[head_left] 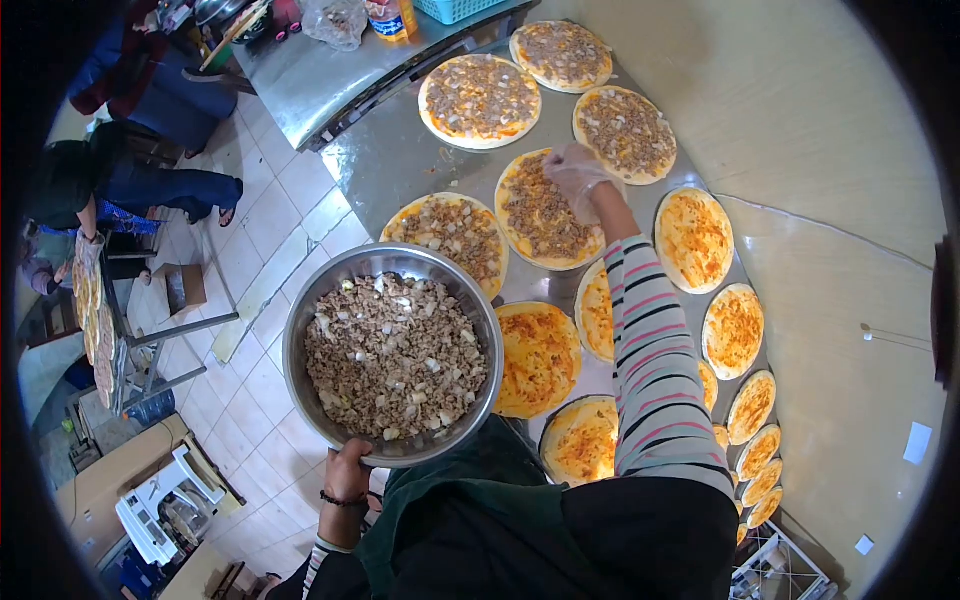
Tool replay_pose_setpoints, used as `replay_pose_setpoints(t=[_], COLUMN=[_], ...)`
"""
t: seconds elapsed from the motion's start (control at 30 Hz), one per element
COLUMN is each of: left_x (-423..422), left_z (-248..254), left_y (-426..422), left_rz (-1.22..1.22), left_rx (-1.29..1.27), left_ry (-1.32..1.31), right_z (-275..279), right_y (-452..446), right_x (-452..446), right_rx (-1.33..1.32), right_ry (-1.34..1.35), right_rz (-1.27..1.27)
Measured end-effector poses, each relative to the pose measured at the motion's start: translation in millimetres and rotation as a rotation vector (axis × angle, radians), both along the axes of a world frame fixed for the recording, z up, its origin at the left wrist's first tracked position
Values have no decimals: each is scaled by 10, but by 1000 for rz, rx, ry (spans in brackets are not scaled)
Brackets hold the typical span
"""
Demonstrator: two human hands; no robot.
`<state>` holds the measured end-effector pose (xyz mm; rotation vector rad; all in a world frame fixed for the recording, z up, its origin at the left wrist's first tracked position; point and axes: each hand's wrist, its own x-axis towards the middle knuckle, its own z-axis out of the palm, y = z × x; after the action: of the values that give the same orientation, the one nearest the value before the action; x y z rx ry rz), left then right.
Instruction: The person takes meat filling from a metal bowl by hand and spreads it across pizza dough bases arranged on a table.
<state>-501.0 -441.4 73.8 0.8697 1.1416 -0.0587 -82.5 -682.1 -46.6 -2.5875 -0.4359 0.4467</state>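
My left hand [346, 476] grips the near rim of a large steel bowl [296, 370]. Cooked ground meat [395, 355] with pale chopped pieces fills much of the bowl. In a clear plastic glove, my right hand [580, 180] is over the upper edge of a round pizza [545, 215] topped with meat. Its fingers look curled together and point down, and whatever they hold is hidden. Beside that pizza are another meat-topped pizza [450, 235] and one farther right [625, 135]. An orange-sauced pizza [538, 358] without meat lies nearer my body.
More sauced pizzas [733, 330] line the metal table [375, 150] along the wall. Two meat-topped pizzas [480, 100] lie at the far end. A second steel table [300, 90] carries a blue basket [455, 8]. At left, a person [130, 180] stands near another pizza-covered table [95, 320].
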Motion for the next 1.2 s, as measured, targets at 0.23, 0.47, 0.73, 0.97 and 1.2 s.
replay_pose_setpoints(t=[0.23,0.47,0.73,0.97,1.2], left_x=[-342,-304,-369,-648,-1181], left_z=[-249,-224,-208,-243,-283], left_y=[139,72,159,94,270], left_rz=[-406,-103,-390,-530,-501], left_rx=[317,159,141,58,-218], left_ry=[-65,-75,-216,-349,-95], right_z=[-625,-356,1390,1481,1466], right_y=[301,444,790,1331,976], right_x=[-97,-381,-2292,-3671,-4606], right_rx=[284,64,460,159,-144], right_ry=[-1,-216,182,-121,-340], right_rz=[-22,-71,705,620,497])
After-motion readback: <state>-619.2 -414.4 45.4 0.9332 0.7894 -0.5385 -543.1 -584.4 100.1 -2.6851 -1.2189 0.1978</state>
